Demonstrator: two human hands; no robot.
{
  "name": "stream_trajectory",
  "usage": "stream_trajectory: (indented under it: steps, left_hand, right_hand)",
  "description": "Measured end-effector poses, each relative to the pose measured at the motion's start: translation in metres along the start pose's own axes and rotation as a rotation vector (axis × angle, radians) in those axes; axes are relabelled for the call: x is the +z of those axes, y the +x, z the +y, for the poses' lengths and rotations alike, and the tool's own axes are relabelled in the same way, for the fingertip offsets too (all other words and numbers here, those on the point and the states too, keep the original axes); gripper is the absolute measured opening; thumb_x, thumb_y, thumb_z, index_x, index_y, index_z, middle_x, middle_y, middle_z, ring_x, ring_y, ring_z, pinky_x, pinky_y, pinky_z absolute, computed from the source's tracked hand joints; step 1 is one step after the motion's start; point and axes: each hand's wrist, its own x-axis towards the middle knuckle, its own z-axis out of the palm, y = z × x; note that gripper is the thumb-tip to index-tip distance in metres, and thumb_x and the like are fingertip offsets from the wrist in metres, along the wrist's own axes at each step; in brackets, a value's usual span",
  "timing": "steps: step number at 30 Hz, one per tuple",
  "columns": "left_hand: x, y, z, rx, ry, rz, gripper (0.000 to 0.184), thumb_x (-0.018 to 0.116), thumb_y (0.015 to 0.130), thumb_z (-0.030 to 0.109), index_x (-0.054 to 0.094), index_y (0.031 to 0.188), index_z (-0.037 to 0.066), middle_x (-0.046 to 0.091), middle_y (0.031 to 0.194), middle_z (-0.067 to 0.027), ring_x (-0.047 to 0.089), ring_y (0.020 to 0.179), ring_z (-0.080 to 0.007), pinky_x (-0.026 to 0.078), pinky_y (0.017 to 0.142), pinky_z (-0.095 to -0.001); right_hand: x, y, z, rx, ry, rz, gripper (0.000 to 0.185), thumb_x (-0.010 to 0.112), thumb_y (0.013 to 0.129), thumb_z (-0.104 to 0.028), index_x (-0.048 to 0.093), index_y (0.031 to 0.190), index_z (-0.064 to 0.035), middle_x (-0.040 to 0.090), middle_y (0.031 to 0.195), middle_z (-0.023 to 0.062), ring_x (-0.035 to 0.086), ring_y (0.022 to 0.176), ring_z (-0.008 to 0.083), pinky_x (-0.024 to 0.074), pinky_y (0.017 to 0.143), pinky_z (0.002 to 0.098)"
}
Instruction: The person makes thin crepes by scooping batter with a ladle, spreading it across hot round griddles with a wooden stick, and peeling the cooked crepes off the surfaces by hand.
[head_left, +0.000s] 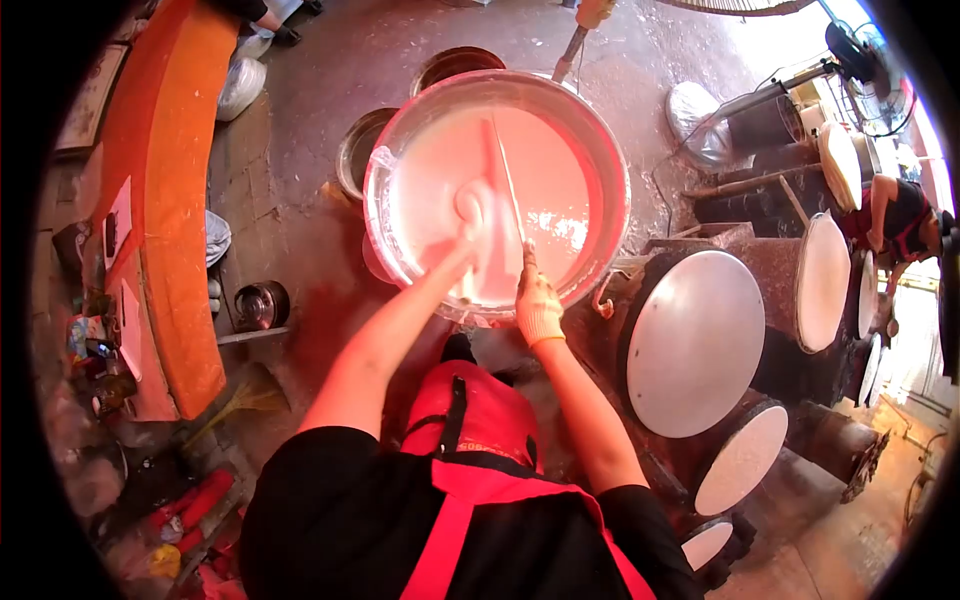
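Note:
A large round tub [378,235] holds smooth, pale liquid, tinted pink by the light, with a swirl in it. My left hand [466,256] reaches over the tub's near left part, at the lower end of the swirl; its fingers are smeared and blend into the liquid. On my right hand [538,303] is a pale glove, at the tub's near rim. Its fingers are closed around the near end of a long thin stick [508,175], which slants away across the tub.
Several drums with round lids [697,343] stand at the right. Two metal basins [362,150] sit behind the tub at the left. An orange-covered table [180,230] runs along the left. A fan [868,70] and another person [890,215] are at the far right.

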Motion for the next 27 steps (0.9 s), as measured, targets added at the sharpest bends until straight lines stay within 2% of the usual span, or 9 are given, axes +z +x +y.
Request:
stream_trajectory:
  steps: [1, 4, 7, 12, 16, 18, 21, 24, 27]
  left_hand:
    - [0.01, 0.001, -0.004, -0.158, -0.53, -0.275, 0.011, 0.038, 0.09, 0.007, 0.046, 0.093, 0.001, 0.042, 0.059, -0.0024, 0.041, 0.041, -0.0124, 0.038, 0.037, -0.0269]
    - [0.036, -0.041, 0.02, -0.593, -1.039, -0.41, 0.015, 0.039, 0.093, 0.019, 0.049, 0.096, 0.009, 0.035, 0.058, 0.0028, 0.032, 0.039, -0.0056, 0.029, 0.031, -0.0189]
    - [0.051, -0.096, 0.038, -0.535, -1.038, -0.489, 0.01, 0.039, 0.092, 0.015, 0.044, 0.085, 0.009, 0.034, 0.057, 0.0044, 0.032, 0.04, -0.0039, 0.028, 0.032, -0.0175]
    - [0.053, -0.214, 0.116, -0.206, -0.914, -0.714, 0.029, 0.047, 0.095, 0.037, 0.046, 0.089, 0.009, 0.035, 0.058, 0.0051, 0.034, 0.043, -0.0025, 0.027, 0.035, -0.0153]
    - [0.037, -0.295, 0.182, 0.094, -0.646, -0.818, 0.024, 0.046, 0.096, 0.035, 0.045, 0.091, 0.012, 0.034, 0.062, 0.006, 0.034, 0.045, -0.0026, 0.027, 0.037, -0.0158]
    - [0.029, -0.345, 0.207, 0.515, -0.347, -0.55, 0.025, 0.047, 0.096, 0.036, 0.042, 0.092, 0.012, 0.036, 0.064, 0.0042, 0.032, 0.045, -0.0021, 0.027, 0.037, -0.0168]
    - [0.002, -0.375, 0.246, 0.709, -0.092, -0.453, 0.025, 0.047, 0.096, 0.035, 0.042, 0.091, 0.011, 0.038, 0.064, 0.0024, 0.033, 0.044, -0.0026, 0.027, 0.036, -0.0174]
    - [-0.016, -0.359, 0.274, 0.593, 0.095, -0.391, 0.025, 0.046, 0.097, 0.032, 0.041, 0.091, 0.008, 0.039, 0.064, 0.0015, 0.035, 0.044, -0.0028, 0.028, 0.035, -0.0175]
    - [-0.02, -0.304, 0.291, 0.025, -0.048, -0.489, 0.026, 0.044, 0.097, 0.029, 0.04, 0.087, 0.004, 0.041, 0.065, 0.0007, 0.038, 0.045, -0.0025, 0.031, 0.034, -0.0152]
  right_hand:
    - [0.018, -0.005, 0.01, -0.024, 0.052, 0.031, 0.067, 0.049, 0.09, -0.014, 0.015, 0.147, -0.0199, 0.061, 0.089, 0.021, 0.062, 0.072, 0.0343, 0.0497, 0.065, 0.0461]
    - [0.003, -0.07, 0.001, 0.01, 0.083, 0.054, 0.065, 0.048, 0.091, -0.016, 0.016, 0.147, -0.0201, 0.061, 0.087, 0.0221, 0.061, 0.074, 0.037, 0.049, 0.069, 0.0475]
    - [-0.034, -0.134, -0.004, 0.066, 0.181, -0.022, 0.062, 0.046, 0.093, -0.015, 0.017, 0.147, -0.0168, 0.061, 0.099, 0.0235, 0.059, 0.083, 0.042, 0.0477, 0.074, 0.0488]
    - [-0.074, -0.175, -0.015, -0.083, 0.35, 0.175, 0.059, 0.046, 0.09, -0.008, 0.024, 0.144, -0.0118, 0.059, 0.106, 0.023, 0.058, 0.087, 0.0424, 0.0476, 0.077, 0.0462]
    - [-0.105, -0.174, -0.016, -0.225, 0.243, 0.353, 0.062, 0.051, 0.084, -0.005, 0.03, 0.142, -0.0092, 0.059, 0.107, 0.0221, 0.06, 0.086, 0.0394, 0.0484, 0.075, 0.0444]
    - [-0.125, -0.164, -0.012, -0.367, 0.181, 0.566, 0.068, 0.051, 0.08, -0.004, 0.028, 0.144, -0.0161, 0.061, 0.093, 0.0176, 0.061, 0.069, 0.0335, 0.0492, 0.057, 0.043]
    - [-0.157, -0.151, -0.001, -0.412, 0.186, 0.664, 0.067, 0.052, 0.08, -0.004, 0.032, 0.142, -0.0155, 0.061, 0.091, 0.0161, 0.061, 0.065, 0.032, 0.0478, 0.054, 0.0424]
    - [-0.171, -0.141, -0.004, -0.365, 0.161, 0.8, 0.063, 0.051, 0.083, -0.005, 0.032, 0.142, -0.0172, 0.06, 0.087, 0.0156, 0.06, 0.062, 0.0317, 0.0485, 0.054, 0.0417]
    - [-0.167, -0.133, -0.016, -0.198, 0.065, 0.632, 0.06, 0.05, 0.087, -0.003, 0.031, 0.143, -0.0134, 0.061, 0.1, 0.0181, 0.061, 0.075, 0.0361, 0.0491, 0.064, 0.0435]
